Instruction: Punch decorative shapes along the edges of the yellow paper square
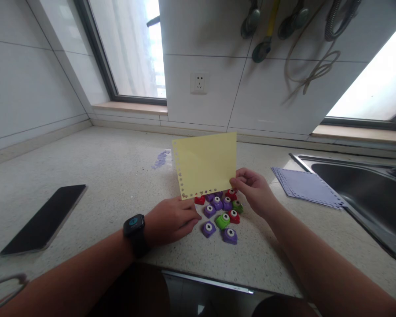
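A sheet of yellow paper [206,163] is held up above the counter, tilted towards me. Small punched shapes run along its left and lower edges. My right hand [252,189] pinches its lower right corner between thumb and fingers. Near the lower left corner, my left hand [171,220] rests low over the counter, fingers stretched loosely to the right and holding nothing that I can see. Beneath the sheet several small craft punches sit in a cluster: purple punches [230,236], green punches [222,221] and red punches [234,216], with white-topped buttons. The paper partly hides the farther ones.
On the right, a stack of lilac punched sheets [306,187] lies beside the steel sink [353,187], overlapping its rim. A dark flat tablet-like device [44,220] lies at left. Purple paper bits [161,159] are scattered behind. A wall socket [199,83] is above the counter.
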A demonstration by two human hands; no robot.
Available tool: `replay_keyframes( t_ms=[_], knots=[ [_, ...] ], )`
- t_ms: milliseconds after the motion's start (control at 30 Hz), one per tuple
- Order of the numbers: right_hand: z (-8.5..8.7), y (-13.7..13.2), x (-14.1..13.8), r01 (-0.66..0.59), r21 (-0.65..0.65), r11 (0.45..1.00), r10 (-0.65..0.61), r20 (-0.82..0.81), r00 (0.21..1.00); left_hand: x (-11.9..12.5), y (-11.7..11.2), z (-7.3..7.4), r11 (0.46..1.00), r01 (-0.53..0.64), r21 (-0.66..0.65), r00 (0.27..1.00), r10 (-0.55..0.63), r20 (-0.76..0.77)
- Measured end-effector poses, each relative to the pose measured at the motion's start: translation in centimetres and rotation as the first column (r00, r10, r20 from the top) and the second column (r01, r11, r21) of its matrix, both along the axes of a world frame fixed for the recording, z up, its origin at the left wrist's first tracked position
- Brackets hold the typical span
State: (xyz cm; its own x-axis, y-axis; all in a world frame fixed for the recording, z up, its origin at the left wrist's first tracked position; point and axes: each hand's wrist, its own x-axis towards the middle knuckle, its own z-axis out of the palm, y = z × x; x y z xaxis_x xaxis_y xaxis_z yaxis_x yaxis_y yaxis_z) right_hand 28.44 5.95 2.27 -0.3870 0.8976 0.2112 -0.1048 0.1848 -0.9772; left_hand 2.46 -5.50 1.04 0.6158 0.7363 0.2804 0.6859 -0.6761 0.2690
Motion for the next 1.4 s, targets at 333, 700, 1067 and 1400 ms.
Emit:
replay_keyframes(
  t_ms=[333,700,1067,1400],
  knots=[
    [0.1,0.0,0.0,-0.011,0.011,1.000,0.011,0.012,1.000,0.0,-0.1,-0.1,1.000,-0.004,-0.010,1.000,0.004,0.009],
    [0.1,0.0,0.1,0.002,0.008,1.000,-0.002,0.017,1.000,-0.1,0.0,0.1,0.999,-0.012,-0.049,0.997,0.015,0.076],
    [0.2,-0.1,0.0,0.044,0.071,0.996,-0.045,0.010,0.999,-1.4,0.5,0.3,0.942,0.033,-0.333,0.886,0.126,0.446],
    [-0.3,-1.1,-1.1,-0.072,0.077,0.994,0.066,0.082,0.994,-1.8,1.1,-1.6,0.732,0.151,-0.665,0.430,0.557,0.710]
  ],
)
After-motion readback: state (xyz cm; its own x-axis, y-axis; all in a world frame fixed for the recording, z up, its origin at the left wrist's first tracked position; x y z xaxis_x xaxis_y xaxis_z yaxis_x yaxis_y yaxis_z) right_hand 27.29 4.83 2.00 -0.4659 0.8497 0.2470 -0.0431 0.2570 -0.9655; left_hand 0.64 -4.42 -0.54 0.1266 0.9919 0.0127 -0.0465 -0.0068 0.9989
